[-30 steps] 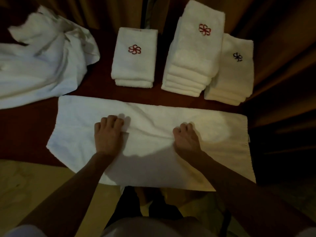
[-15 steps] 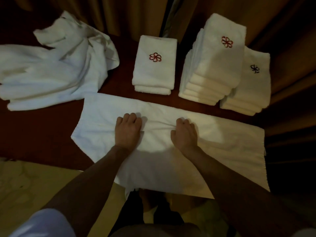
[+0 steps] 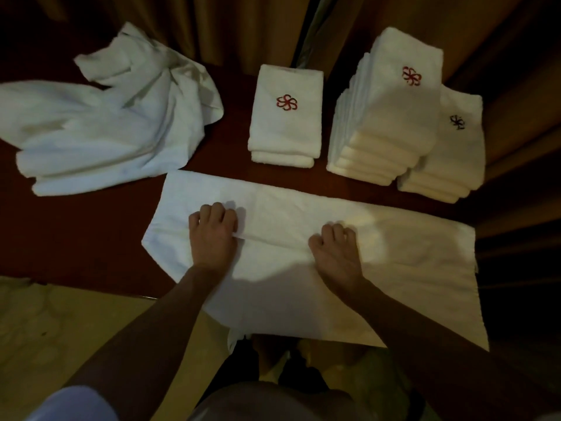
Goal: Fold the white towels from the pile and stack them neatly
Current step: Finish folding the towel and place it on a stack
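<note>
A white towel [image 3: 394, 262] lies spread flat across the dark red table [image 3: 76, 232], with its near edge hanging over the front. My left hand [image 3: 212, 235] and my right hand [image 3: 334, 250] sit on the towel's middle, fingers curled and pinching the cloth. A raised crease runs between them. An unfolded pile of white towels [image 3: 106, 138] lies at the back left. Three folded stacks stand at the back: a low stack [image 3: 285, 129] with a red flower mark, a tall stack [image 3: 385, 117] with a red mark, and a right stack [image 3: 449, 159] with a dark mark.
Brown curtains [image 3: 243, 25] hang close behind the table. The table's right edge drops into dark just past the right stack. A pale patterned floor [image 3: 60, 329] shows at the lower left, in front of the table.
The view has swung so that everything sits further right and nearer. Both hands stay on the towel's middle, and a crease has risen between them.
</note>
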Demonstrator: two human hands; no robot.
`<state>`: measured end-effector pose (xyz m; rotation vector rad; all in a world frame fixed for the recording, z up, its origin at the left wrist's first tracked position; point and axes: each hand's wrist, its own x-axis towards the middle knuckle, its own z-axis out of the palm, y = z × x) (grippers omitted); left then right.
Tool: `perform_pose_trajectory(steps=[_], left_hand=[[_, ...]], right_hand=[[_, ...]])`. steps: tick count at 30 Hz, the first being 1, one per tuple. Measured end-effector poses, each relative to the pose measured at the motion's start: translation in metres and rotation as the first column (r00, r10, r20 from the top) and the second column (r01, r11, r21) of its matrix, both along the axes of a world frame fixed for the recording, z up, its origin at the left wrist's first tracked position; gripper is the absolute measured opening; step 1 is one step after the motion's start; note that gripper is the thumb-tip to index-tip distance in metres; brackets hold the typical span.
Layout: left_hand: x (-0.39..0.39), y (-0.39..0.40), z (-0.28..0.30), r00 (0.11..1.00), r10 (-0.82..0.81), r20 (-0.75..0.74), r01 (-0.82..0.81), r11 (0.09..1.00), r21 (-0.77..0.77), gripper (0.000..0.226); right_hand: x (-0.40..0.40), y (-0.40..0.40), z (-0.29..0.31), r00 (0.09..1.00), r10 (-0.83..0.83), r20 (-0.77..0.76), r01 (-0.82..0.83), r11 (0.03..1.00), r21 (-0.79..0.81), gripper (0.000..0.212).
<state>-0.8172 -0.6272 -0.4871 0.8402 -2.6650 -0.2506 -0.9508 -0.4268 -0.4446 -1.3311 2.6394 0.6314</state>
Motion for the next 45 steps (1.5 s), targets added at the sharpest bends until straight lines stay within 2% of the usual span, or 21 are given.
perform_pose_trajectory(steps=[4, 6, 9, 11, 14, 17, 19, 21, 23, 24, 27, 31, 33, 35, 36, 38, 40, 41, 43, 45], left_hand=[[0.013, -0.005, 0.01, 0.995, -0.003, 0.102, -0.007, 0.996, 0.091, 0.043], [0.026, -0.016, 0.012, 0.993, -0.008, 0.119, -0.007, 0.992, 0.123, 0.054], [0.05, -0.029, 0.011, 0.995, -0.004, 0.103, -0.016, 0.982, 0.19, 0.068], [0.066, -0.031, 0.011, 0.994, 0.109, 0.032, -0.114, 0.951, 0.287, 0.072], [0.083, -0.033, 0.017, 0.916, 0.4, -0.021, -0.349, 0.822, 0.451, 0.066], [0.09, -0.038, 0.025, 0.834, 0.551, 0.023, -0.45, 0.655, 0.607, 0.059], [0.095, -0.049, 0.029, 0.823, 0.561, 0.086, -0.443, 0.542, 0.714, 0.055], [0.105, -0.058, 0.036, 0.832, 0.539, 0.13, -0.374, 0.374, 0.849, 0.048], [0.118, -0.057, 0.045, 0.857, 0.511, 0.06, -0.204, 0.23, 0.951, 0.036], [0.126, -0.054, 0.051, 0.873, 0.488, 0.02, -0.141, 0.213, 0.967, 0.033], [0.136, -0.043, 0.054, 0.943, 0.332, -0.018, -0.073, 0.26, 0.963, 0.021], [0.145, -0.035, 0.054, 0.941, 0.316, -0.118, -0.002, 0.357, 0.934, 0.025], [0.144, -0.032, 0.06, 0.925, 0.351, -0.145, -0.055, 0.502, 0.863, 0.026], [0.142, -0.033, 0.062, 0.892, 0.43, -0.138, -0.193, 0.639, 0.744, 0.023], [0.142, -0.036, 0.061, 0.885, 0.457, -0.092, -0.268, 0.661, 0.701, 0.023], [0.143, -0.042, 0.057, 0.885, 0.449, 0.126, -0.425, 0.664, 0.616, 0.026], [0.148, -0.044, 0.048, 0.83, 0.44, 0.343, -0.558, 0.682, 0.474, 0.03], [0.149, -0.043, 0.044, 0.81, 0.453, 0.373, -0.581, 0.708, 0.402, 0.032], [0.144, -0.039, 0.036, 0.85, 0.445, 0.283, -0.519, 0.799, 0.303, 0.041], [0.13, -0.036, 0.034, 0.931, 0.333, 0.152, -0.362, 0.899, 0.247, 0.045]], right_hand=[[-0.005, -0.011, 0.008, 0.993, 0.012, 0.116, -0.014, 1.0, 0.018, 0.039], [-0.008, -0.021, 0.017, 0.982, 0.054, 0.183, -0.054, 0.999, -0.005, 0.037], [0.008, -0.047, 0.024, 0.949, 0.151, 0.277, -0.104, 0.978, -0.178, 0.031], [0.03, -0.073, 0.022, 0.917, 0.206, 0.342, -0.102, 0.949, -0.297, 0.033], [0.065, -0.104, 0.01, 0.857, 0.233, 0.459, -0.084, 0.943, -0.323, 0.039], [0.083, -0.12, -0.001, 0.852, 0.214, 0.478, -0.078, 0.954, -0.289, 0.045], [0.087, -0.125, -0.005, 0.876, 0.183, 0.446, -0.069, 0.963, -0.261, 0.051], [0.088, -0.129, -0.008, 0.888, 0.155, 0.432, -0.053, 0.97, -0.238, 0.056], [0.088, -0.131, -0.011, 0.891, 0.14, 0.432, -0.041, 0.972, -0.231, 0.058], [0.088, -0.133, -0.011, 0.89, 0.145, 0.431, -0.045, 0.971, -0.234, 0.059], [0.084, -0.133, -0.013, 0.888, 0.114, 0.446, -0.01, 0.973, -0.229, 0.061], [0.085, -0.136, -0.013, 0.883, 0.107, 0.456, 0.003, 0.973, -0.232, 0.059], [0.086, -0.138, -0.01, 0.886, 0.094, 0.455, 0.013, 0.974, -0.227, 0.058], [0.086, -0.139, -0.009, 0.879, 0.08, 0.47, 0.027, 0.976, -0.217, 0.057], [0.086, -0.14, -0.009, 0.876, 0.072, 0.476, 0.035, 0.977, -0.212, 0.057], [0.087, -0.14, -0.008, 0.882, 0.068, 0.466, 0.029, 0.98, -0.198, 0.061], [0.089, -0.139, -0.006, 0.895, 0.085, 0.439, -0.013, 0.986, -0.165, 0.065], [0.09, -0.137, -0.004, 0.902, 0.107, 0.419, -0.046, 0.987, -0.155, 0.065], [0.092, -0.131, -0.001, 0.914, 0.168, 0.369, -0.102, 0.976, -0.192, 0.057], [0.09, -0.123, 0.001, 0.939, 0.177, 0.296, -0.094, 0.957, -0.276, 0.043]])
